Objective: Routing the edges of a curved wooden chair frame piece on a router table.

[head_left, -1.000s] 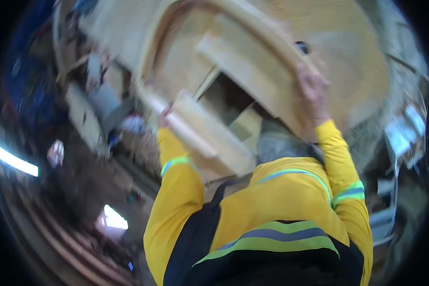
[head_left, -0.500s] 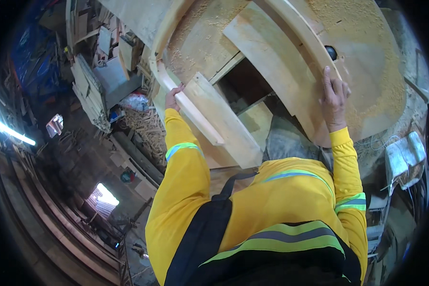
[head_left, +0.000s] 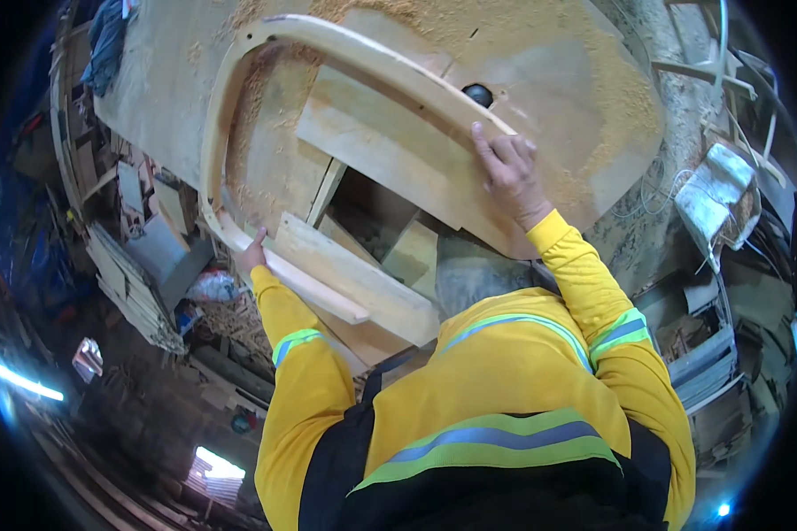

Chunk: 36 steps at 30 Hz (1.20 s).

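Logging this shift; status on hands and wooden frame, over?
Left hand, right hand: both gripping curved frame. Board close alongside. Sawdust scattered nearby.

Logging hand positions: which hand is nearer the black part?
Right: the right hand is just below the black part in the picture, on the frame; the left hand is farther away, at the frame's opposite side.

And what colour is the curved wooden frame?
The frame is pale tan, best in the head view.
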### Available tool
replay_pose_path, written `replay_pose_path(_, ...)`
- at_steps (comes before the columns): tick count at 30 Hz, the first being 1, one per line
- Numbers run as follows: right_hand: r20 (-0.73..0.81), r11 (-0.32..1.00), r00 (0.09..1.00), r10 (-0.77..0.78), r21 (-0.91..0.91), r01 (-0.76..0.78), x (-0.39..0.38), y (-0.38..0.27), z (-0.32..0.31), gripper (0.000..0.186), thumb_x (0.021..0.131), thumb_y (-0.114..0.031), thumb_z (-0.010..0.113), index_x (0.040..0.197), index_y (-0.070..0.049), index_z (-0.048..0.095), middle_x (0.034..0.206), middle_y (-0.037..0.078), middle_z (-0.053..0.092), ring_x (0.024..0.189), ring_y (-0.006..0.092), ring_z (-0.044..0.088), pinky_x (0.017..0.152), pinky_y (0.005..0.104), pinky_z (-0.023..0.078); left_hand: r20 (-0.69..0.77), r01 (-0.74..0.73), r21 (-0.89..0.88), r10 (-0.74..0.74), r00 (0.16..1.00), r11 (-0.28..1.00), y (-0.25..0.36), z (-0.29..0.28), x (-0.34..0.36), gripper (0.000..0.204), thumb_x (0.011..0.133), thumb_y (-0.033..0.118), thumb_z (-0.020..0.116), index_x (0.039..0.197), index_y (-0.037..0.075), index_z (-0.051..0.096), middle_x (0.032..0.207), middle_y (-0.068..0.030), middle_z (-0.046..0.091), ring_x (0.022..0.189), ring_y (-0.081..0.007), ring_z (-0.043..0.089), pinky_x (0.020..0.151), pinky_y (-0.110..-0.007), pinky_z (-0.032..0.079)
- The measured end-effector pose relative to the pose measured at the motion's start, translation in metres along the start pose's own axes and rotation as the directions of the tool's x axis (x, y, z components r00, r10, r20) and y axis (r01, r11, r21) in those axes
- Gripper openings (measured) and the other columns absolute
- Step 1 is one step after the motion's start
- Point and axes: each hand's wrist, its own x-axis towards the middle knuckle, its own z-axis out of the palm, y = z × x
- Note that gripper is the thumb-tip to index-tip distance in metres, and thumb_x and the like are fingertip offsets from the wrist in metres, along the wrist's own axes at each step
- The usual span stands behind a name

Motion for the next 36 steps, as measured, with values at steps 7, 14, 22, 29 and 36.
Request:
replay_pose_path(7,0.07,0.999,0.998,-0.004,-0.041,0.007,-0.004,0.004,-0.001,0.057,0.078,-0.006,0.061,0.135,-0.003,0.06,0.09,0.002,0.052,0.088,0.0183,0.054,0.085,0.034,0.038,0.008,-0.038,-0.036,0.039,0.999,0.999,0.0,0.016,0.002,0.073,0.057,0.026,0.098,0.109,-0.014,0.066,0.102,-0.0173,0.072,0.089,-0.0268,0.066,0.083,-0.039,0.054)
replay_pose_path(14,0.074,1.0,0.997,0.009,-0.02,-0.008,-0.002,0.002,0.0,0.056,0.08,-0.01,0.059,0.136,-0.003,0.059,0.094,0.002,0.054,0.092,0.017,0.054,0.087,0.0341,0.037,0.055,-0.022,-0.146,0.031,0.998,0.989,0.023,0.005,-0.019,0.07,0.061,0.012,0.095,0.12,-0.011,0.063,0.115,-0.0154,0.07,0.096,-0.0271,0.065,0.087,-0.039,0.053)
replay_pose_path(22,0.081,1.0,0.997,-0.001,-0.016,0.002,0.007,-0.006,0.0,0.055,0.082,-0.011,0.058,0.136,-0.004,0.059,0.095,0.001,0.054,0.092,0.016,0.054,0.086,0.0331,0.037,0.078,-0.009,-0.094,0.016,0.997,0.996,-0.007,-0.008,0.021,0.093,0.052,0.03,0.1,0.121,-0.016,0.059,0.116,-0.0229,0.069,0.104,-0.0318,0.065,0.095,-0.039,0.05)
replay_pose_path(29,0.084,0.998,0.996,0.011,-0.069,-0.005,0.006,-0.003,0.003,0.054,0.082,-0.013,0.058,0.135,-0.004,0.06,0.095,0.0,0.054,0.092,0.015,0.053,0.085,0.0327,0.037,0.034,-0.078,-0.079,0.081,0.996,0.994,0.016,0.012,0.004,0.082,0.059,0.009,0.097,0.127,-0.015,0.057,0.122,-0.0151,0.067,0.101,-0.0265,0.062,0.091,-0.037,0.051)
replay_pose_path(36,0.048,0.998,0.999,0.018,-0.054,-0.015,0.015,-0.011,0.006,0.054,0.082,-0.012,0.059,0.135,-0.004,0.061,0.092,-0.001,0.053,0.09,0.0143,0.052,0.084,0.0317,0.037,0.086,-0.084,-0.089,0.092,0.992,0.992,-0.008,0.011,0.037,0.087,0.056,0.025,0.099,0.123,-0.014,0.06,0.12,-0.0211,0.068,0.109,-0.0317,0.065,0.099,-0.038,0.049)
